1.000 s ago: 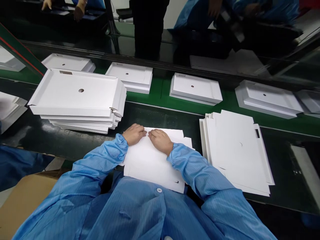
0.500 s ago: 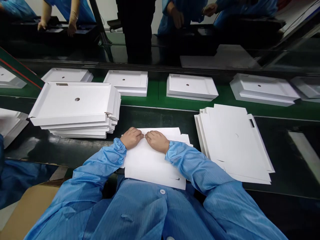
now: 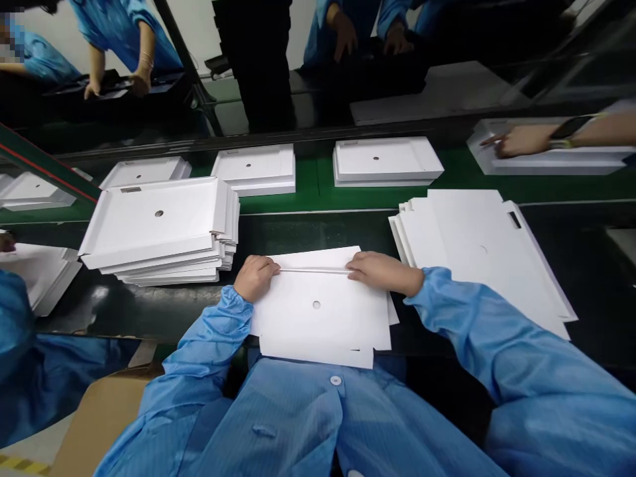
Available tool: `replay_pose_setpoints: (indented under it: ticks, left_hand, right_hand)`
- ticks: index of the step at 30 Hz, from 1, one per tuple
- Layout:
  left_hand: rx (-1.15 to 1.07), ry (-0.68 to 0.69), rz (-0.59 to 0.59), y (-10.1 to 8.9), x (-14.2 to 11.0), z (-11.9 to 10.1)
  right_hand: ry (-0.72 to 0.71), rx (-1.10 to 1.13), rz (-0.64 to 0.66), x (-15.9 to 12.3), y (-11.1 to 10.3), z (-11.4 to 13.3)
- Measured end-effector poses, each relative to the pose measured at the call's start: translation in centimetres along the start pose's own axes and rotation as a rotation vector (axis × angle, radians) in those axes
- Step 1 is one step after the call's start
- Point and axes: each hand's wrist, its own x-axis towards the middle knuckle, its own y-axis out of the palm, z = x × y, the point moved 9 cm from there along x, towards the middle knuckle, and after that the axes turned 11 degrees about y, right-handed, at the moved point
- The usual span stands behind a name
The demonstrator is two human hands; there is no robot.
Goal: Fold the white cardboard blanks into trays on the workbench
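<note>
A white die-cut cardboard sheet (image 3: 322,328) with a small round hole lies flat before me, its near edge close to my body. Across its far part runs a raised fold line. My left hand (image 3: 257,277) has fingers closed on the left end of that fold. At the fold's right end, my right hand (image 3: 380,270) pinches the card between thumb and fingers. Part of another white sheet shows beneath at the right. To the left stands a stack of folded white trays (image 3: 159,222); to the right is a pile of flat white sheets (image 3: 477,248).
Beyond the dark worktable (image 3: 308,228), a green conveyor (image 3: 315,175) carries several white trays (image 3: 387,159). Another person's hand (image 3: 527,140) rests over a tray at the far right. A co-worker's blue sleeve (image 3: 17,331) is at left, near a brown carton (image 3: 99,421).
My right hand has slid right along the fold, away from my left hand. The hole in the sheet now shows. A co-worker's hand has come in over the far-right tray.
</note>
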Motion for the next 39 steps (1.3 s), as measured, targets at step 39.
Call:
replay_pose_setpoints:
  ticks: [39]
  left_hand:
    - [0.106,-0.131,0.282,1.8,0.4,1.9]
  right_hand:
    - [-0.081,-0.268,-0.392,-2.4,-1.1,0.6]
